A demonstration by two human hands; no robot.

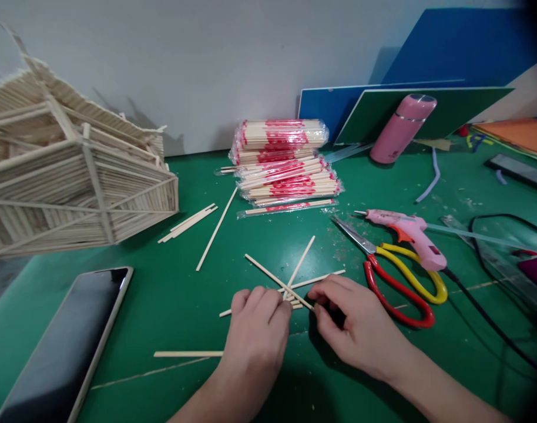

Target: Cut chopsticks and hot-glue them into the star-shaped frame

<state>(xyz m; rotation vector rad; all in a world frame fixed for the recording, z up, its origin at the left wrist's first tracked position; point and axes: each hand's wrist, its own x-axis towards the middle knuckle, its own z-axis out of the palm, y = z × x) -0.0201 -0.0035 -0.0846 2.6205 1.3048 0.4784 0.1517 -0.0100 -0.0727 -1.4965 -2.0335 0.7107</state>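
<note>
Both hands closed, side by side on the green tabletop (171,294): left hand (255,329) and right hand (348,326) pinch one thin wooden stick (277,281) between them, its long axis running up-left from the right hand's fingertips, over loose crossed sticks (315,280).

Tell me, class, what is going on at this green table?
A person's left hand and right hand pinch thin wooden sticks lying crossed on the green mat. Red-and-yellow scissors and a pink glue gun lie to the right, wrapped stick bundles behind, and a stick-built model on the left.
</note>
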